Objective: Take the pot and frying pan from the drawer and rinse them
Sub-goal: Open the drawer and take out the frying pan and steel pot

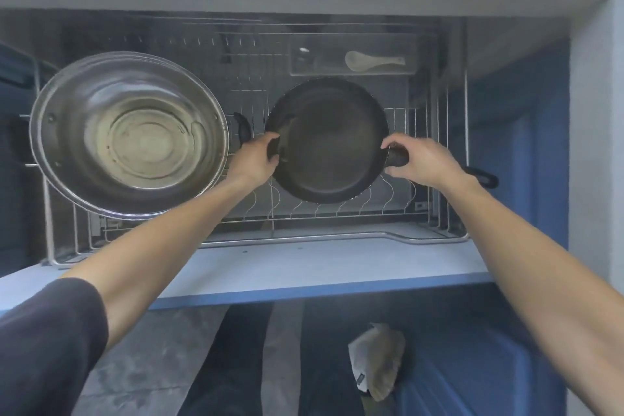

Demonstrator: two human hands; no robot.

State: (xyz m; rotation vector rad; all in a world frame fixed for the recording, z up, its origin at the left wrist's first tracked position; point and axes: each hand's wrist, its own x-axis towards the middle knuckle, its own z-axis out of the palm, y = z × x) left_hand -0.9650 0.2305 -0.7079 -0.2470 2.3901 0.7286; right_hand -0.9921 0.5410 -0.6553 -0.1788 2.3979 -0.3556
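With the drawer (304, 257) pulled out below us, we see both task items resting in its wire rack (422, 132). We locate the steel pot (128, 133) in the left part of the rack, mouth facing up, one dark side handle (243, 130) projecting toward the centre. We locate the dark frying pan (327, 140) in the right part of the rack, also mouth up, its long black handle (481, 176) pointing right. The pot and the pan lie near each other but apart.

We hold the pan with both hands. Our left hand (255, 159) grips the left rim of the pan, thumb on the inner wall and fingers (274, 159) curled on the rim. Our right hand (422, 159) is closed around the handle just beside the pan body, fingers wrapped over it.

Behind the pan, a clear tray (413, 71) at the rear of the rack contains a white spoon (373, 61). A dark sleeve (47, 338) covers our left upper arm.
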